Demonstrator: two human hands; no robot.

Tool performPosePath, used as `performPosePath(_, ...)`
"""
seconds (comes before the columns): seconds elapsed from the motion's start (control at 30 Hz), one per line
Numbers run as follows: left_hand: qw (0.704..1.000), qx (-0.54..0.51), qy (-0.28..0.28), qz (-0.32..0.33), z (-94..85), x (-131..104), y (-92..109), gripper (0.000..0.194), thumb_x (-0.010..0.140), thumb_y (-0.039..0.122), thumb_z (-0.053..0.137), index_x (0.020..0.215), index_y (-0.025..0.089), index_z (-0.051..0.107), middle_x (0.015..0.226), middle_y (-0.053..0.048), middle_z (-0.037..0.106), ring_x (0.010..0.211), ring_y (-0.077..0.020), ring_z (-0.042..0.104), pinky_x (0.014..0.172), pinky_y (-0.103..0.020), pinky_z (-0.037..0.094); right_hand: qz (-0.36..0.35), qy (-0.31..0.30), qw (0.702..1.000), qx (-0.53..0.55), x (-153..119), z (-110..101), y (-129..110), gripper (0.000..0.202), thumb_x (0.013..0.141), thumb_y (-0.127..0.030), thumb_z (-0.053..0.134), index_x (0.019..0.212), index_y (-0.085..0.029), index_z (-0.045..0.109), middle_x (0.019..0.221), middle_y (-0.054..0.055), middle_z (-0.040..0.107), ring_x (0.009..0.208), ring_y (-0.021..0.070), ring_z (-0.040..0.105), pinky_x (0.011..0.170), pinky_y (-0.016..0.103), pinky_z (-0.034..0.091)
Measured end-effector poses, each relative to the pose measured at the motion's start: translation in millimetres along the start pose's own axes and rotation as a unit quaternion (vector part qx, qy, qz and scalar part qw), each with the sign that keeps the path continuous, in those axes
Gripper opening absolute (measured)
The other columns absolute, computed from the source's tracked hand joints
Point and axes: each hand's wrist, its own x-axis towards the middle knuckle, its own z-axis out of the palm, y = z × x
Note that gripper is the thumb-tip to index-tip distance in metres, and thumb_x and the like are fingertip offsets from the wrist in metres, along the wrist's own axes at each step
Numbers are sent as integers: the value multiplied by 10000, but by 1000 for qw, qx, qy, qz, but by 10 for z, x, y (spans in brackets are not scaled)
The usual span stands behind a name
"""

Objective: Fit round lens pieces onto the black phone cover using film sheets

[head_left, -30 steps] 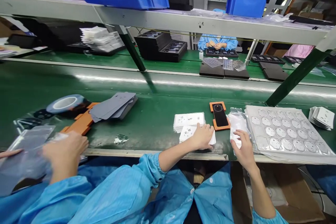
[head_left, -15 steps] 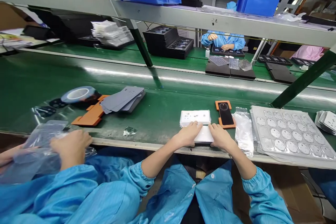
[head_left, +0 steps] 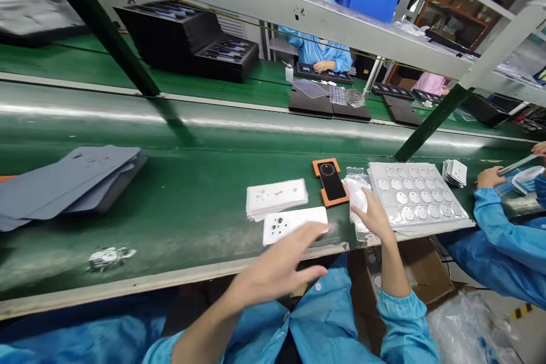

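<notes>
My left hand (head_left: 279, 264) hovers at the bench's front edge, fingers stretched out and holding nothing, slightly blurred. Just beyond it a white phone-shaped panel (head_left: 294, 223) with a group of dark round holes lies flat. Behind that panel is a stack of similar white panels (head_left: 277, 196). At the pile of clear plastic bags (head_left: 364, 233), my right hand (head_left: 375, 215) pinches a crumpled clear bag (head_left: 357, 190) between thumb and fingers. An orange fixture (head_left: 335, 198) with a black phone-like piece (head_left: 330, 179) in it lies left of the bags.
A clear tray of round discs (head_left: 420, 193) sits right of the bags, with small white cards (head_left: 454, 173) behind. Grey sheets (head_left: 85, 176) are stacked at left. A green post (head_left: 430, 125) rises from the bench. A co-worker's hand (head_left: 490, 177) is at far right.
The view has swung right. Both hands have left the white panel, which now shows its holes. My right hand has moved right to the bags; my left is drawn back.
</notes>
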Motion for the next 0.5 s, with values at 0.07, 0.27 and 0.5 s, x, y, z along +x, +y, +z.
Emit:
performPosePath(0.07,994,-82,-52,40,329,153,41,703,883,418,656,1501,279,350,1483,-99,482,1355,-281,479,1152,-440,389,86,21,995,-48,68,2,270,623,953,-434,486,1470,-121,333,1440,193,470,1360,303,427,1095,432,366)
performPosePath(0.27,996,68,40,-30,1505,1012,-353,759,889,301,609,1529,101,253,1619,-254,162,1509,-385,144,1188,-574,265,86,-17,989,-116,343,206,430,323,931,-289,513,1179,-91,571,1216,189,604,1169,287,536,1003,376,380)
performPosePath(0.5,971,219,98,19,1839,1271,-656,668,953,505,493,1437,51,421,1575,-258,294,1499,-366,209,1211,-530,202,49,-74,988,-125,280,92,482,283,1007,-225,362,989,-180,640,1035,84,670,1020,189,605,912,273,406)
